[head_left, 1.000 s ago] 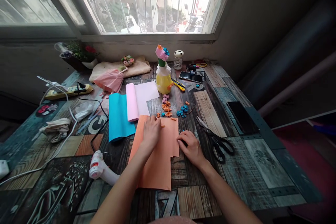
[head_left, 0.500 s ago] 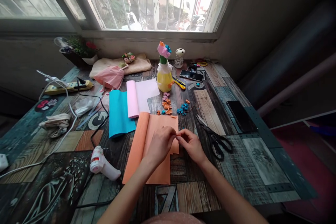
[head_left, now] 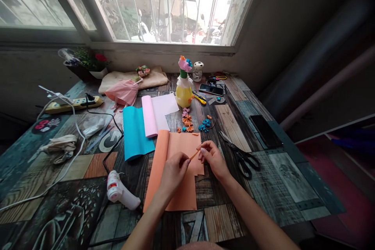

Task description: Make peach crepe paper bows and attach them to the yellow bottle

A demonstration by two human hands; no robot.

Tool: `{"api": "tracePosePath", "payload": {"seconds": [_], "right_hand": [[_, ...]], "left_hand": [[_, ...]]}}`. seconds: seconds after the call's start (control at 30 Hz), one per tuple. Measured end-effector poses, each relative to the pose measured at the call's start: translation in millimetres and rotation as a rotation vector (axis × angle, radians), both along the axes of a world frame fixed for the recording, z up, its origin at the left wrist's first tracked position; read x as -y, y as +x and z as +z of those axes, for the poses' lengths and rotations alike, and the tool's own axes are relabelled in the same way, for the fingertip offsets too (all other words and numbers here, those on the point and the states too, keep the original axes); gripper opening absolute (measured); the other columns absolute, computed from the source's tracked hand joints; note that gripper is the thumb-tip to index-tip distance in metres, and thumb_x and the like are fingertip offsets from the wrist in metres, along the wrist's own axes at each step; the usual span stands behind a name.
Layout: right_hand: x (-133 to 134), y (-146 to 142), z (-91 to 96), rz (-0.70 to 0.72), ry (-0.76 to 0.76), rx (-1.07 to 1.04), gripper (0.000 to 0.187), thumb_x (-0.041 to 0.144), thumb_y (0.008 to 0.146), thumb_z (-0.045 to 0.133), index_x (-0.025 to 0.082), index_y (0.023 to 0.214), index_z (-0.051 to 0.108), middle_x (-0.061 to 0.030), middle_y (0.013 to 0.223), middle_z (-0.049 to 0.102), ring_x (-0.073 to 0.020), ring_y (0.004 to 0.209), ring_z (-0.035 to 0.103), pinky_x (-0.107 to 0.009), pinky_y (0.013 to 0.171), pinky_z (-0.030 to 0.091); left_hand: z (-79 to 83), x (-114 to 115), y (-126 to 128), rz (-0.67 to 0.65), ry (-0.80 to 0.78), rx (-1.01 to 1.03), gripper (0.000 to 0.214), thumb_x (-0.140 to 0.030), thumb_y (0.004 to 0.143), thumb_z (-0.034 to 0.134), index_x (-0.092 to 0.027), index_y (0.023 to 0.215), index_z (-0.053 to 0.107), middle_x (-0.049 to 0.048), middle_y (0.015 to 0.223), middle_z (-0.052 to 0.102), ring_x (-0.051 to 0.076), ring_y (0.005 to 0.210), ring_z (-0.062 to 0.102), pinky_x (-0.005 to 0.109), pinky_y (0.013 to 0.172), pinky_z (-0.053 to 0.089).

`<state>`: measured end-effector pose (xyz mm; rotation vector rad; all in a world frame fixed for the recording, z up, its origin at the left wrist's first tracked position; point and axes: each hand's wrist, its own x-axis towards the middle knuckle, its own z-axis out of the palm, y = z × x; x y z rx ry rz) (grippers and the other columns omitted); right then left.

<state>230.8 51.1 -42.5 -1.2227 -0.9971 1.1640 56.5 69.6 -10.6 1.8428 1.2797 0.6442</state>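
Observation:
A thin strip of orange crepe paper (head_left: 194, 155) is stretched between my two hands. My left hand (head_left: 175, 172) pinches its lower end, and my right hand (head_left: 213, 158) pinches the upper end between thumb and finger. Beneath them lies a partly unrolled sheet of orange crepe paper (head_left: 183, 191), its roll on the left side. Beyond the sheet, small folded orange paper flowers (head_left: 187, 121) sit in a row, with blue paper flowers (head_left: 204, 125) to their right. Black-handled scissors (head_left: 240, 156) rest open to the right of my right hand.
A white glue gun (head_left: 121, 191) lies left of the orange roll. Blue (head_left: 136, 133) and pink crepe rolls (head_left: 149, 117) are behind it. A yellow decorated bottle (head_left: 184, 91), a yellow cutter (head_left: 199, 98) and two phones (head_left: 266, 131) stand or lie farther off. Cables run along the left.
My hands, close together before, have drawn apart, and the orange strip now shows between them. My left hand has moved slightly down and left. The view has shifted a little.

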Motion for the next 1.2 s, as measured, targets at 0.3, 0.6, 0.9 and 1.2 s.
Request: {"api": "tracePosePath", "payload": {"seconds": [0.3,0.6,0.9,1.2], "right_hand": [[-12,5,-3.3,0.072,0.007,0.291,0.018,0.036,0.086,0.059,0.019,0.087,0.062,-0.0002,0.075,0.059,-0.0132,0.060,0.055,-0.025,0.055,0.045],[-42,43,15.2,0.022,0.143,0.773,0.015,0.025,0.088,0.054,0.018,0.082,0.066,-0.0030,0.079,0.063,-0.0162,0.068,0.057,-0.027,0.062,0.043],[-82,44,21.8,0.161,0.138,1.111,0.005,0.016,0.087,0.057,0.018,0.086,0.062,-0.0020,0.086,0.060,-0.0154,0.079,0.058,-0.026,0.072,0.044],[-91,26,19.7,0.238,0.055,1.279,0.009,0.011,0.084,0.058,0.019,0.085,0.062,-0.0042,0.092,0.058,-0.0160,0.074,0.056,-0.024,0.060,0.038]], "left_hand": [[-9.2,-5,-3,0.010,-0.023,-0.030,0.017,-0.023,0.089,0.046,-0.020,0.079,0.059,0.0049,0.080,0.069,0.020,0.075,0.064,0.028,0.065,0.046],[-9.2,-7,1,-0.066,-0.002,-0.276,0.022,-0.020,0.091,0.041,-0.020,0.083,0.061,0.0077,0.093,0.063,0.022,0.086,0.064,0.030,0.071,0.047],[-13.7,-8,1,-0.054,-0.023,-0.282,0.017,-0.019,0.091,0.042,-0.020,0.091,0.059,0.0082,0.099,0.062,0.022,0.089,0.064,0.030,0.073,0.048],[-9.9,-9,2,-0.066,-0.003,-0.306,0.017,-0.018,0.091,0.041,-0.020,0.086,0.057,0.0071,0.095,0.062,0.021,0.085,0.063,0.028,0.070,0.046]]}}
